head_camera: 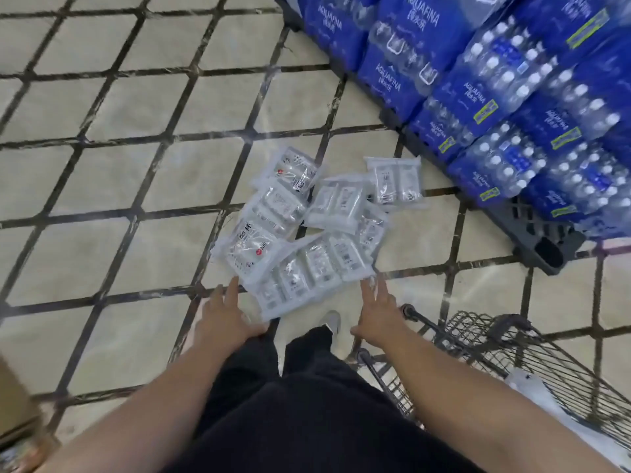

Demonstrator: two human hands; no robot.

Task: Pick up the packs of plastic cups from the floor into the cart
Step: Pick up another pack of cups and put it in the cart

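Left hand [228, 314]: fingers straight, released, beside nearest pack [307, 278].
Right hand [377, 310]: likewise.
Technique: squeeze both ends, lift level into cart [512, 349].

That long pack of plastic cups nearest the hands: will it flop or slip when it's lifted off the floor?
Likely light for its size: the long pack seems to be thin clear cups in film. It may bend at the joints between its side-by-side sections, so gripping both ends seems wise. The glossy wrap looks slippery and might slide easily on the tiled floor.
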